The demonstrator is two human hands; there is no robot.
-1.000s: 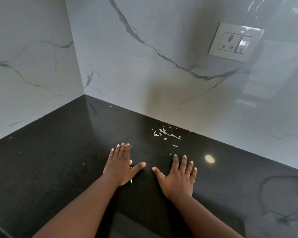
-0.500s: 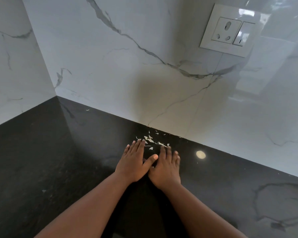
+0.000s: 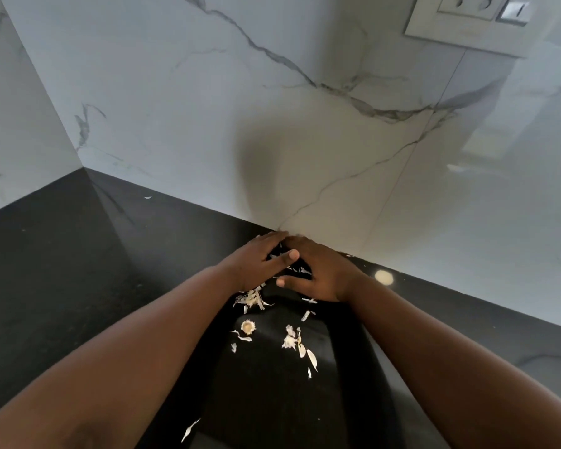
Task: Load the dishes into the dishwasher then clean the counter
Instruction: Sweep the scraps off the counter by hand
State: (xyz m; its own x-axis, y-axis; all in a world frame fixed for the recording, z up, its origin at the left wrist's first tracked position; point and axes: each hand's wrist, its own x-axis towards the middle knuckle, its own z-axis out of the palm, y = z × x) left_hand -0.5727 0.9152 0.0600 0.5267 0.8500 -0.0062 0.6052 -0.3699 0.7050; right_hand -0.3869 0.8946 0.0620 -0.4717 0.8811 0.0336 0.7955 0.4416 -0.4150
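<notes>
Left hand [image 3: 256, 264] and right hand [image 3: 321, 273], fingers straight, cupped peel scraps [image 3: 292, 340] mid-frame on the counter [image 3: 62, 270] against the wall [image 3: 305, 157].

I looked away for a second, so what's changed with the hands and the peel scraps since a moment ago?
Both hands went forward to the wall and came together: the left hand and right hand now cup the garlic peel scraps by the backsplash, and loose scraps lie between the forearms. Nothing is gripped. The black counter is unchanged.
</notes>
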